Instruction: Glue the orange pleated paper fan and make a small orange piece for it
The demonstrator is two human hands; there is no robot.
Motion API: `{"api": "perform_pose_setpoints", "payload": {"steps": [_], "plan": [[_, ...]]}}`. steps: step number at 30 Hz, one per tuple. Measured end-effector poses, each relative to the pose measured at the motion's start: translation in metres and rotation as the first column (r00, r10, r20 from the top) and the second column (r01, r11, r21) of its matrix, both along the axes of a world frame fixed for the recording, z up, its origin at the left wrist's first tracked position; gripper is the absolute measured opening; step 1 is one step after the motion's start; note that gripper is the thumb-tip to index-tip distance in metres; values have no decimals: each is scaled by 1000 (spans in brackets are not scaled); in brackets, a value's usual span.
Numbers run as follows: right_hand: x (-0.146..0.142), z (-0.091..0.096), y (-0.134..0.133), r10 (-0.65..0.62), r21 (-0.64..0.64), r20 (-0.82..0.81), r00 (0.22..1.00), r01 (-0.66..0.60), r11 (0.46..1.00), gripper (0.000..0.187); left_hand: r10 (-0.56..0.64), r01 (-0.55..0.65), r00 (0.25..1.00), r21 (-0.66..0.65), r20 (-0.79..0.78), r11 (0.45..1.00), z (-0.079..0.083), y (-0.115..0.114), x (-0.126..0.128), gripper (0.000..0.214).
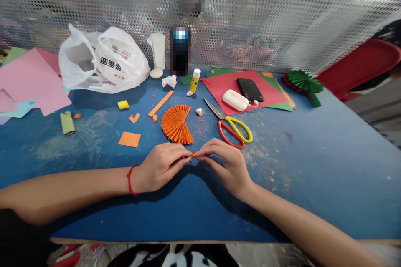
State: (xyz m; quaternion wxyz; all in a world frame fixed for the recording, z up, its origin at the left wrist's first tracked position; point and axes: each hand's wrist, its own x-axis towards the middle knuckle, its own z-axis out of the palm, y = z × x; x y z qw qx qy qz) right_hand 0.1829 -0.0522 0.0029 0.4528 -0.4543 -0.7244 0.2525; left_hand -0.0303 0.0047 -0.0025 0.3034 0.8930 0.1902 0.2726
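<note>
My left hand [166, 162] and my right hand [224, 162] meet over the front half of the blue table. Their fingertips pinch a small piece of orange paper [193, 154] between them; most of it is hidden by the fingers. Just beyond lies a pleated orange paper fan [176, 125], spread into a wide arc with a gap on its right. Scissors [230, 125] with red and yellow handles rest behind my right hand, blades slightly apart. An orange paper rectangle [129, 139] and an orange strip [161, 103] lie left of and behind the fan.
A glue stick [194, 81] stands upright at the back. Red paper [216, 87] carries a white case [235, 99] and a black item [250, 89]. A plastic bag [122, 62], pink paper [34, 75] and a green pleated paper piece [302, 81] line the far side, before a perforated metal panel [238, 16].
</note>
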Motion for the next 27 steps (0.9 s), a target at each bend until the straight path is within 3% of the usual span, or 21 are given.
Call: {"api": "perform_pose_setpoints", "payload": {"steps": [5,13,19,27], "plan": [[0,1,0,5,-10,-34,999,-5,1000,13,18,-17,1000,-29,23,999,0,0,-1,19],[-1,6,-1,-125,12,-79,989,127,992,10,91,-77,994,-233,52,969,2,2,1,21],[-4,2,-3,-197,-23,-138,971,196,980,20,89,-71,994,-239,64,968,2,1,0,19],[-6,8,-3,-203,-37,-126,971,200,979,9,81,-69,996,-219,48,973,1,1,-1,20]]}}
